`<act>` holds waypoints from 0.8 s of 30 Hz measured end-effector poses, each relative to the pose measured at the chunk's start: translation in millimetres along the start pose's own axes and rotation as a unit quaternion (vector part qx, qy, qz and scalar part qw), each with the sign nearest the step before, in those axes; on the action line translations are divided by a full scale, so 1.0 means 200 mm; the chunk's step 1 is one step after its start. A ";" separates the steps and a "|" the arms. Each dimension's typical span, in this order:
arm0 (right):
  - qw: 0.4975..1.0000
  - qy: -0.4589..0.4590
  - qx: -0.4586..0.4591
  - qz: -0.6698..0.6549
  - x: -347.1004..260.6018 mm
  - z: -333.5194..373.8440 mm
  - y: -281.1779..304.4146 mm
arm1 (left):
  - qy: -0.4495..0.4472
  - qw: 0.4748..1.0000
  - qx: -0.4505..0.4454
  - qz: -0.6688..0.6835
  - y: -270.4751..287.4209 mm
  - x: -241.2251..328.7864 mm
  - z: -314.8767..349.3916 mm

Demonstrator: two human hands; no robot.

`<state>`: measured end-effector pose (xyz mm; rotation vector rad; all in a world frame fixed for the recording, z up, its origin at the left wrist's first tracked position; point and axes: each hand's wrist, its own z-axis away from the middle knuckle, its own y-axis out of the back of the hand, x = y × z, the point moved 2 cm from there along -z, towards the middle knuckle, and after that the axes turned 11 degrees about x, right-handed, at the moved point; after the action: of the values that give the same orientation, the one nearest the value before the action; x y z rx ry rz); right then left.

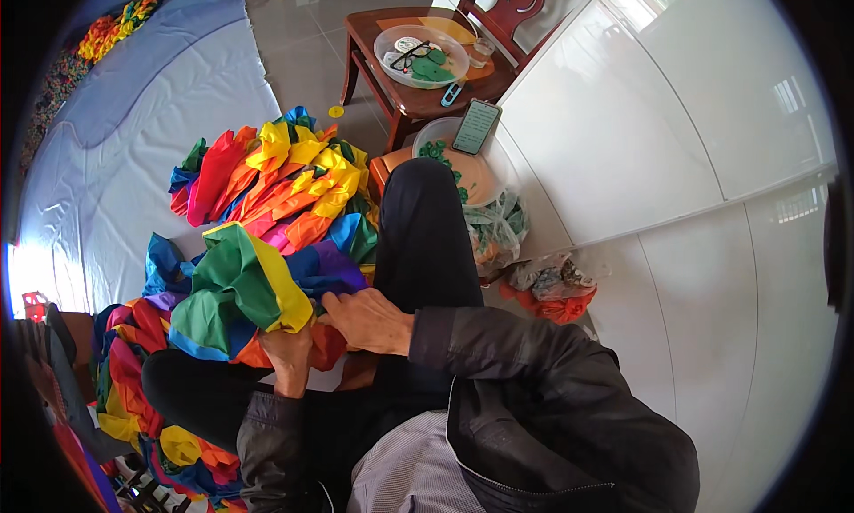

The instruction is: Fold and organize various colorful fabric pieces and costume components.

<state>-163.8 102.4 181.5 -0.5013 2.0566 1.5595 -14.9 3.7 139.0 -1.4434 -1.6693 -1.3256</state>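
Hands (pixel 372 322) on multicoloured cloth (pixel 227 282), bright heap (pixel 289 184) beyond

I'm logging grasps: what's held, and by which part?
The left hand and right hand hold a multicoloured cloth at its near right side; the exact grip is partly hidden.

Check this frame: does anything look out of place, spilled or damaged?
One oddity: a small, round yellow piece lies alone on the grey tiled floor beside the reddish-brown wooden chair. No spill or damage shows.

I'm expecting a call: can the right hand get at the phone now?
Probably not directly: the right hand is at the cloth, and the knee stands between it and the phone.
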 end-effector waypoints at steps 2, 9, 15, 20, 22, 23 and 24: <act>1.000 0.023 0.001 0.012 0.01 -0.01 0.00 | 0.054 0.998 -0.009 -0.002 0.01 0.01 0.00; 0.999 0.008 -0.032 0.008 -0.03 -0.01 -0.02 | 0.002 1.000 0.002 -0.029 0.01 0.00 0.00; 0.997 -0.063 0.007 -0.035 -0.04 0.00 -0.10 | -0.056 0.998 0.017 -0.039 -0.01 0.05 0.00; 0.997 -0.064 -0.041 -0.028 -0.02 -0.02 -0.06 | -0.061 0.995 0.009 -0.078 0.02 -0.03 0.00; 0.999 -0.020 -0.027 -0.006 -0.02 -0.03 -0.03 | 0.002 0.999 0.017 -0.049 0.02 -0.06 -0.01; 1.000 0.022 -0.012 0.018 -0.02 -0.04 -0.02 | 0.034 0.999 0.020 -0.033 0.02 -0.05 -0.02; 0.997 0.065 0.003 0.042 -0.02 -0.05 -0.01 | 0.033 0.999 0.020 -0.033 0.02 -0.04 -0.02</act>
<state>-161.6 93.0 184.9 -0.5321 2.2047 1.6065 -10.2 -4.1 134.0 -1.3183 -1.7031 -1.3537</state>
